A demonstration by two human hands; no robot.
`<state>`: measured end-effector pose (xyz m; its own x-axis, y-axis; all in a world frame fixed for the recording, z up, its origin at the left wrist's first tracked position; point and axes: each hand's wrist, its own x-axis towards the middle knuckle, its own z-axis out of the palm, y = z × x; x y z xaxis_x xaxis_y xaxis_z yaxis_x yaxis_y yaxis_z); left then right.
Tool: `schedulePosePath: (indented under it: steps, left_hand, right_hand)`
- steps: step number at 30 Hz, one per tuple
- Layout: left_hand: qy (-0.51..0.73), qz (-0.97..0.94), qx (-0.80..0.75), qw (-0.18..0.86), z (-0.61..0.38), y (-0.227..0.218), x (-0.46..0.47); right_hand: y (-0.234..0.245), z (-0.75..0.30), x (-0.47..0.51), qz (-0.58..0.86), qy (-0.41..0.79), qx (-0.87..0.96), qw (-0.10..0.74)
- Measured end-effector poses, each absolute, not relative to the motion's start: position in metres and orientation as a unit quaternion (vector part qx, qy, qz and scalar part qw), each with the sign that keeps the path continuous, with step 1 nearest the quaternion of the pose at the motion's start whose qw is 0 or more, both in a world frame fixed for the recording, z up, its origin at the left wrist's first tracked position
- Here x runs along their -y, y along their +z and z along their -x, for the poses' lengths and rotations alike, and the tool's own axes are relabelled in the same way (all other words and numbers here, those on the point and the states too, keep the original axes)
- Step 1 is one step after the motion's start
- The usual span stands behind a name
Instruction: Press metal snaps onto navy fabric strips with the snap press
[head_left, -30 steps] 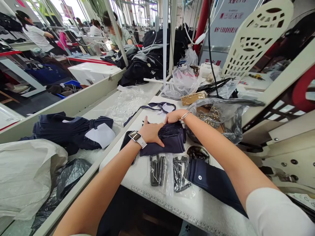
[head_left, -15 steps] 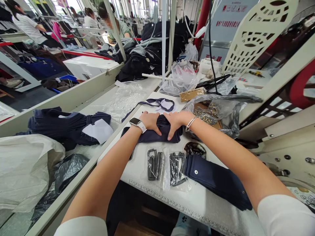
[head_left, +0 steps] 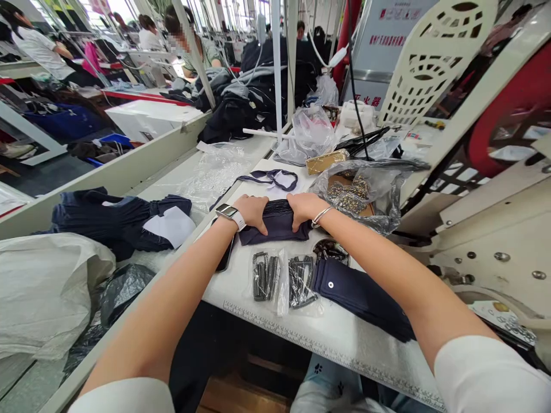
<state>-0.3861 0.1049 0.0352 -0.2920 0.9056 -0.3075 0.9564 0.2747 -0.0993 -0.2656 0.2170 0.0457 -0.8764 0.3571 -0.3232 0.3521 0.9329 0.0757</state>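
Folded navy fabric (head_left: pixel 275 229) on the white tabletop (head_left: pixel 344 335), pinned beneath both hands. Left hand (head_left: pixel 252 212) and right hand (head_left: pixel 305 207) side by side on top, fingers (head_left: pixel 261 225) pressing down, unclenched. Just below the fabric's near edge, two clear packets of dark metal hardware (head_left: pixel 263 278); to the right, a navy fabric strip with a snap (head_left: pixel 357 295); farther off, a plastic bag of brass studs (head_left: pixel 348 195).

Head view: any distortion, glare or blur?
Head view: strong wide-angle bending, with the ruler-marked edge of the white table curving and the bare left forearm looking stretched; the far windows are blown out; the folded navy fabric stays sharp.
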Motion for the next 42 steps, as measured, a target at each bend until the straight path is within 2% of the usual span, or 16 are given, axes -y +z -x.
schedulePosePath:
  steps: [10, 14, 19, 26, 29, 35, 42]
  left_hand:
    - [-0.118, -0.591, -0.794, 0.078, 0.397, 0.029, -0.107]
    - [-0.096, -0.621, -0.776, 0.053, 0.399, 0.034, -0.109]
    - [-0.147, -0.658, -0.733, 0.093, 0.393, 0.046, -0.124]
    - [-0.076, -0.684, -0.723, 0.061, 0.379, 0.035, -0.160]
    - [-0.080, -0.681, -0.726, 0.058, 0.377, 0.031, -0.166]
    - [-0.123, -0.669, -0.730, 0.071, 0.377, 0.040, -0.154]
    - [-0.158, -0.555, -0.813, 0.077, 0.403, 0.037, -0.146]
  right_hand:
    - [0.045, 0.261, -0.226, -0.201, -0.014, -0.962, 0.183]
    - [0.048, 0.256, -0.209, -0.252, -0.027, -0.954, 0.158]
    - [0.048, 0.240, -0.176, -0.280, -0.089, -0.945, 0.144]
    - [0.042, 0.217, -0.208, -0.386, -0.141, -0.904, 0.122]
    - [0.040, 0.216, -0.211, -0.402, -0.120, -0.903, 0.092]
    - [0.041, 0.221, -0.190, -0.367, -0.089, -0.925, 0.055]
    - [0.035, 0.250, -0.204, -0.274, -0.078, -0.958, 0.026]
